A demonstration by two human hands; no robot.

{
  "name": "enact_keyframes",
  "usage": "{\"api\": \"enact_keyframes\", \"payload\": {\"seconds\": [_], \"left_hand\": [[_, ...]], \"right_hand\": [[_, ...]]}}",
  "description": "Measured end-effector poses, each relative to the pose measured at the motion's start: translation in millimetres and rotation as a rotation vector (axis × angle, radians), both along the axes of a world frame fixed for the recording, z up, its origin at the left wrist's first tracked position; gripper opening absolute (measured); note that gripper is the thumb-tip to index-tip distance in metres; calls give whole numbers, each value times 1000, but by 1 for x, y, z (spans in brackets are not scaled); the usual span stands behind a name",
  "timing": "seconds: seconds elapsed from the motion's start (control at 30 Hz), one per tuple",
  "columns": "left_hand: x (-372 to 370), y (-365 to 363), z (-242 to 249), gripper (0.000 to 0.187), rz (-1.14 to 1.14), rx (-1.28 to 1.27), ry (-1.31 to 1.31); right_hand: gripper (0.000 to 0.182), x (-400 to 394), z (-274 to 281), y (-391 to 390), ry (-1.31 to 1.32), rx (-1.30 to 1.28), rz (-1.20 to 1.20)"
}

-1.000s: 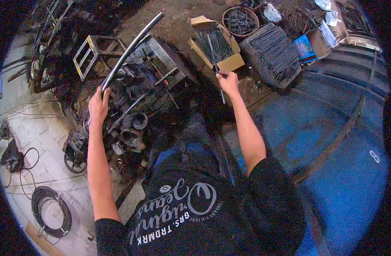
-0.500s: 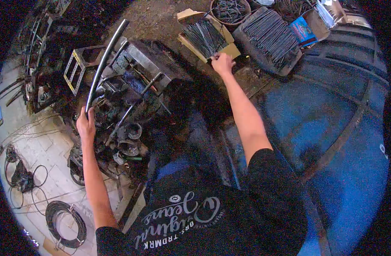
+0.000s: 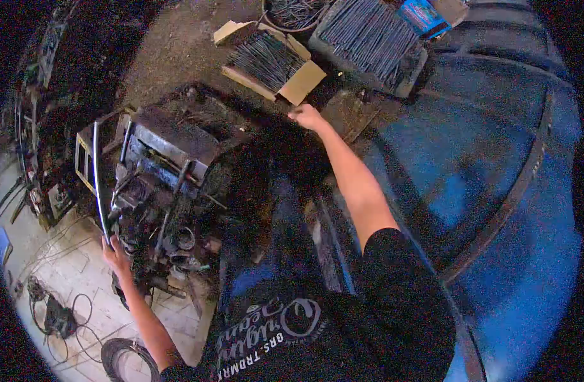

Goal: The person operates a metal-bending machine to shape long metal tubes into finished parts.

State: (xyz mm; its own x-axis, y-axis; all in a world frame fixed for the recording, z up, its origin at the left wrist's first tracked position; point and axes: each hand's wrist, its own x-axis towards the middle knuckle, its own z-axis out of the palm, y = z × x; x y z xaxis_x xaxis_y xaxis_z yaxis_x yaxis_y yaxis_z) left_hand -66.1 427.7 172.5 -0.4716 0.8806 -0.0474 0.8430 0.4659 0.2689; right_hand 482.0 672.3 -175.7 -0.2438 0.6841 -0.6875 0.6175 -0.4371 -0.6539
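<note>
My left hand [image 3: 117,254] is closed around the lower end of a long, shiny metal tube [image 3: 98,172], which stands up away from me and bows slightly. Past it is a worn metal machine frame [image 3: 171,143] with dark, greasy parts. My right hand [image 3: 308,118] is stretched forward, fingers bent together, just on my side of an open cardboard box [image 3: 305,81]. Whatever its fingers may hold is too small and dark to make out. Thin dark metal rods [image 3: 266,60] lie in a bundle inside that box.
Beside the box, a grey tray [image 3: 410,83] holds many dark rods [image 3: 368,38]. A round tub [image 3: 292,25] of metal pieces and a blue packet [image 3: 426,18] sit farther back. A large blue surface [image 3: 483,210] lies on my right. Cables [image 3: 59,318] lie on the tiled floor at left.
The view has shifted. My right hand has drawn back from the box's near edge, with a gap now showing. My left hand and the tube appear lower and farther left.
</note>
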Motion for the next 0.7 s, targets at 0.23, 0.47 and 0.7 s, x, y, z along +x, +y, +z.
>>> {"api": "enact_keyframes", "payload": {"seconds": [0.23,0.47,0.7], "left_hand": [[-41,-35,-23,38,292,127,-199],[-23,-19,-12,42,200,135,-34],[-22,-24,-4,49,155,103,70]], "right_hand": [[24,148,-67,45,-524,34,-405],[30,178,-80,168,-543,394,-568],[38,168,-128,257,-735,228,-594]]}}
